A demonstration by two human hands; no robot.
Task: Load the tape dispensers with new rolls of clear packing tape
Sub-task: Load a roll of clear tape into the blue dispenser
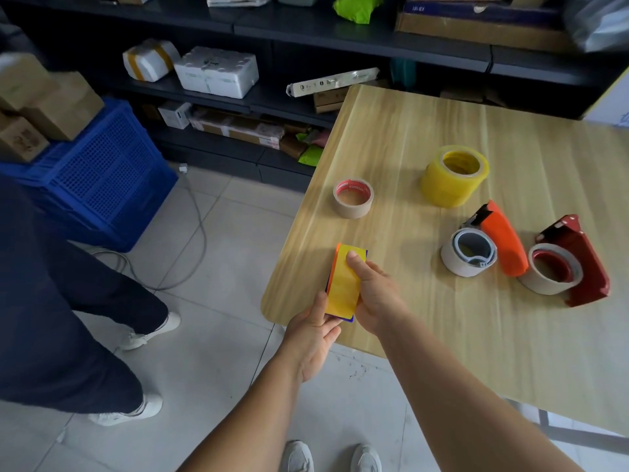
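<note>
Here, my right hand point(372, 294) curls round a yellow tape roll point(343, 284) seated in a dispenser with orange and purple edges, thumb on its face; my left hand point(315, 330) pinches its near end. Both over the near left corner of the pale wood surface point(408, 137). On the surface: brown tape roll point(353, 198), larger yellow roll point(454, 175), orange dispenser point(503, 243) holding a white roll, red dispenser point(575, 264) holding another. Room: dark shelving point(306, 32) with parcels behind, blue crate point(102, 178) stacked with cardboard boxes at left, grey tiled floor point(218, 233), trailing cable point(200, 226), another person's dark trousers point(68, 301) at left.
</note>
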